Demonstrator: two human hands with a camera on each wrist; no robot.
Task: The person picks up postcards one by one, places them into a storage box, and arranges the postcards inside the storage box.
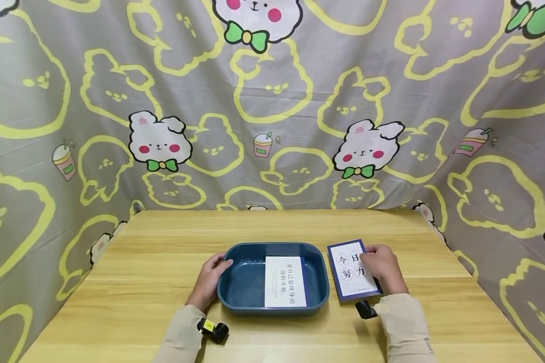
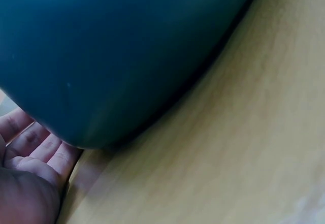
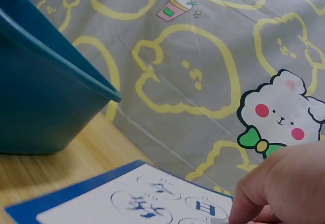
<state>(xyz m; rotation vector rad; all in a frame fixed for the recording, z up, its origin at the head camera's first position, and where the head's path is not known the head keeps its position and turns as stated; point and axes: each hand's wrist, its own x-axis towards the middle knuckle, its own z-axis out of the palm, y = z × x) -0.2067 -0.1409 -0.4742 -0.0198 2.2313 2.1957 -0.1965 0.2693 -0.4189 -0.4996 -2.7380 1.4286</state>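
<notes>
In the head view a dark teal plastic basin [image 1: 274, 311] stands on the table. My left hand [image 1: 207, 282] grips its left rim, the thumb over the edge. The left wrist view shows the fingers [image 2: 44, 150] against the outside of the basin wall. Inside the basin, toward the right, lies a white card with printed characters [image 1: 285, 281] and a blue edge. Right of the basin, my right hand [image 1: 385, 267] pinches the right edge of a blue-bordered white card [image 1: 354, 282] with large circled characters. In the head view I cannot tell whether this card touches the table.
The wood-grain table [image 1: 163, 237] extends around the basin. A grey curtain [image 1: 300, 136] with yellow outlines and cartoon animals hangs behind and along both sides. Black cameras are strapped to the left wrist [image 1: 214, 330] and right wrist [image 1: 366, 309].
</notes>
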